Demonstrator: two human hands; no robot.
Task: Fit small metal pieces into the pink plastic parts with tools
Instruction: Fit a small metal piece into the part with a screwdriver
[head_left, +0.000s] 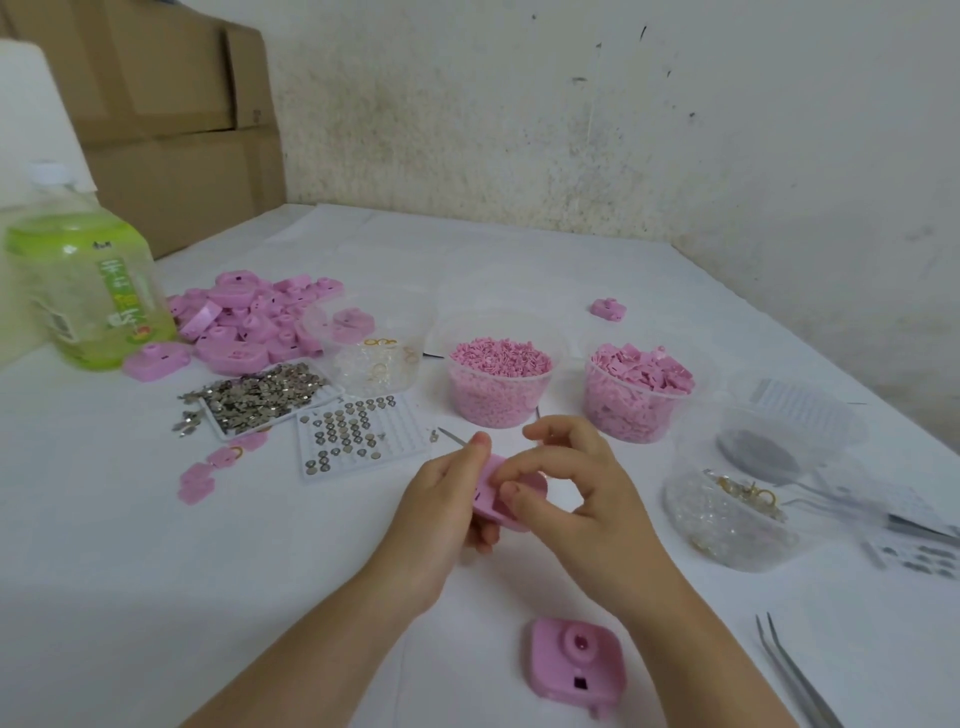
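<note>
My left hand (447, 509) grips a pink plastic part (493, 501) above the table, with a thin metal tool (451, 437) sticking out past its fingers. My right hand (566, 483) rests its thumb and forefinger on the front of that part; what they pinch is hidden. Another pink part (576, 665) lies flat near the front edge. Small metal pieces sit in a white grid tray (353, 434), and a heap of them fills a second tray (260, 397).
A pile of pink parts (249, 325) lies at the left beside a green bottle (88, 291). Clear tubs hold pink bits (498, 382), pink squares (639, 392) and clear beads (727, 514). Tweezers (795, 675) lie at the front right. Cardboard boxes (171, 104) stand behind.
</note>
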